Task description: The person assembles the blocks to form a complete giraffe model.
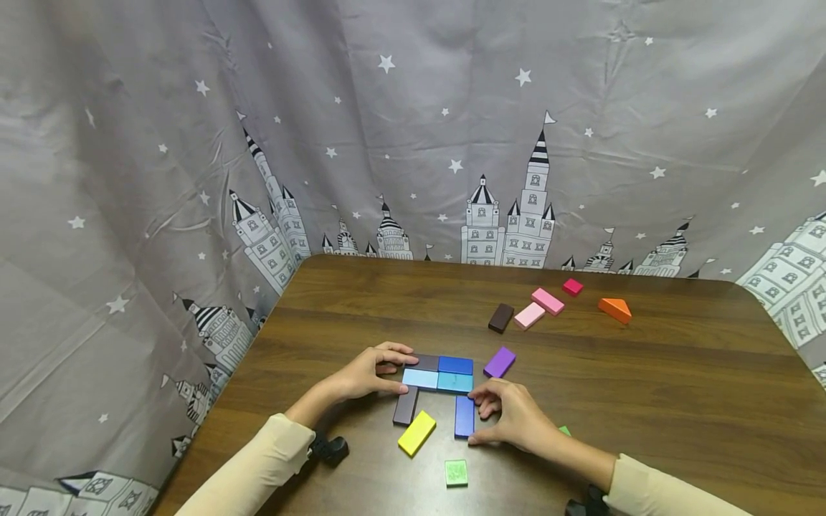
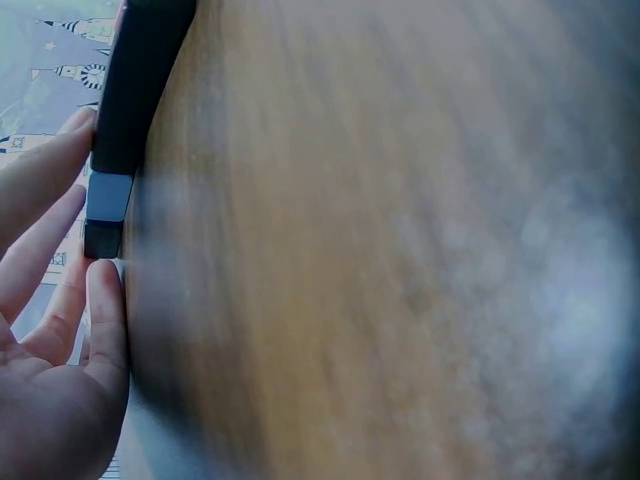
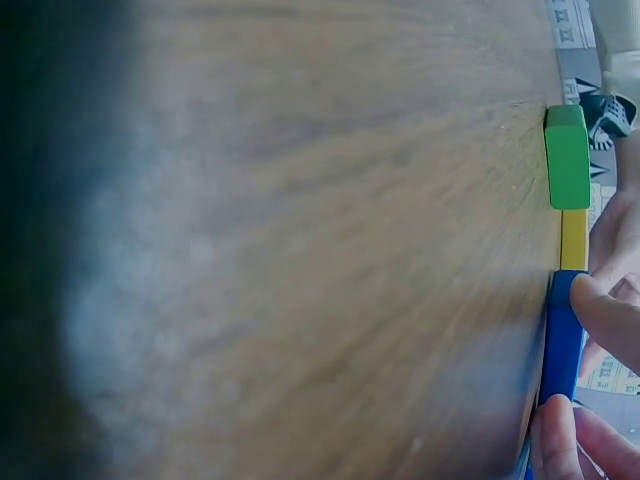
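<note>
In the head view, my left hand rests along the left side of a flat group of blocks. Its fingertips touch a dark grey block, and its thumb lies at the corner where a light blue block meets an upright-lying dark block. A dark blue block and a teal block complete the two rows. My right hand pinches a blue block lengthwise, thumb at its near end and fingers at its far end. This block lies flat just below the teal one.
A yellow block and a green square lie nearer me. A purple block is to the right. Farther back are a dark brown block, two pink blocks, a red piece and an orange triangle.
</note>
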`<state>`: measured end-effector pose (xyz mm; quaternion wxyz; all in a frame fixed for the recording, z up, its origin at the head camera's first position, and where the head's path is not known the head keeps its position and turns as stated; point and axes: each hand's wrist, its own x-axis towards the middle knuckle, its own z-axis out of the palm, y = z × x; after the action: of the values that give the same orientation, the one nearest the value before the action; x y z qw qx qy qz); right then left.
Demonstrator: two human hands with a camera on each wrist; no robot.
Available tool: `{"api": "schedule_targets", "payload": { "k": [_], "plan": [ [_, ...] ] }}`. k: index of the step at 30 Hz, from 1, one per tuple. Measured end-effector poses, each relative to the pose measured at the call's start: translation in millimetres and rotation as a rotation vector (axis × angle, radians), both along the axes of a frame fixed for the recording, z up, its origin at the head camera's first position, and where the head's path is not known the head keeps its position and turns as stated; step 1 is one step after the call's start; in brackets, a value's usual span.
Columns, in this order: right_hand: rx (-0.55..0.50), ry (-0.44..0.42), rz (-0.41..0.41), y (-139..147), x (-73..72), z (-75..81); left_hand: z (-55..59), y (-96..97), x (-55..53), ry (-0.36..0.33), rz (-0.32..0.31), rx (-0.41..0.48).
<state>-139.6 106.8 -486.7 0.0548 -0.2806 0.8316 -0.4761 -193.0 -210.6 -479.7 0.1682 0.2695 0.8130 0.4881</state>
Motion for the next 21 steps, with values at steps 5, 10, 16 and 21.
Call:
{"api": "schedule_targets", "payload": {
  "k": [5, 10, 16, 21],
  "plan": [
    [-0.006, -0.014, -0.006, -0.7, -0.8, -0.6, -0.1, 0.0, 0.5, -0.002, 0.004, 0.002],
    [-0.020, -0.038, -0.010, -1.5, -0.6, 0.1, -0.3, 0.0, 0.5, -0.003, 0.002, -0.003],
    [-0.021, -0.052, -0.018, -2.1, -0.9, 1.8, 0.0, 0.5, 0.4, -0.004, 0.003, -0.006],
    [-0.028, -0.065, -0.020, -2.5, -0.5, 3.2, -0.1, 0.2, 0.2, -0.009, 0.006, -0.004]
  ]
}}
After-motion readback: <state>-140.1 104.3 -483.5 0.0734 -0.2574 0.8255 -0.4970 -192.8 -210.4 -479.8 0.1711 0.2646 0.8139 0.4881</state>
